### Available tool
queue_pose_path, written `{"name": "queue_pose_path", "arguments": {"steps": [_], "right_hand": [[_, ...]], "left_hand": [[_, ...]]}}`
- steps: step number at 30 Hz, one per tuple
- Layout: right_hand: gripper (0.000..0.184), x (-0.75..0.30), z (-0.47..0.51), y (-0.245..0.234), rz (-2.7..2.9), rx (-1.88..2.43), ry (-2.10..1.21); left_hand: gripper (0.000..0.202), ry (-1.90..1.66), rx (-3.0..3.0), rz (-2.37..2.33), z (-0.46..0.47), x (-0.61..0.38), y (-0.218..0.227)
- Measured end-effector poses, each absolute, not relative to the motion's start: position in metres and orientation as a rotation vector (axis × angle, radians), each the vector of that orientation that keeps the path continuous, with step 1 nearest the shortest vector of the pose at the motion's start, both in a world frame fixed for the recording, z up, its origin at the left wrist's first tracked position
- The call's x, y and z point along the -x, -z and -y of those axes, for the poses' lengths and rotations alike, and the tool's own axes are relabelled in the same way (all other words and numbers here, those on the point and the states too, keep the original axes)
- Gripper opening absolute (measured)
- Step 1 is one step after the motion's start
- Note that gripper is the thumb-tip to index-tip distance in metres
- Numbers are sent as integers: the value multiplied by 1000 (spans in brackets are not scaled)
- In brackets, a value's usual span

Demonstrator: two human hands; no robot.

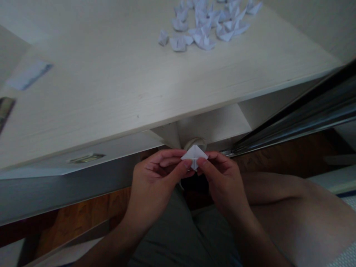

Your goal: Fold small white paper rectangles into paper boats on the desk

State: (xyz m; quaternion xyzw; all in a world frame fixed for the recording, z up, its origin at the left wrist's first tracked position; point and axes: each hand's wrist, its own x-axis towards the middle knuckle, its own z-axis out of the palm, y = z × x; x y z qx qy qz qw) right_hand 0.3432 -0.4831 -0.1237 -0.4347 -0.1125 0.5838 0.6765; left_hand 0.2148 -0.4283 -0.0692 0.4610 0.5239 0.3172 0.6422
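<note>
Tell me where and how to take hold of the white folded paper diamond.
The paper diamond is probably best pinched by its left and right corners, the left hand coming from the left and the right hand from the right: it is small, and those corners jut out sideways.

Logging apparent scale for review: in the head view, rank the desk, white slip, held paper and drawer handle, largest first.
1. Desk
2. White slip
3. Held paper and drawer handle: too alike to rank
</note>
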Motion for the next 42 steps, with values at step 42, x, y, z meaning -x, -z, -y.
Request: {"name": "queue_pose_path", "arguments": {"steps": [42], "right_hand": [[20, -363, 486, 122, 704, 1391, -1244]], "left_hand": [[30, -801, -994, -1143, 427, -218, 81]]}}
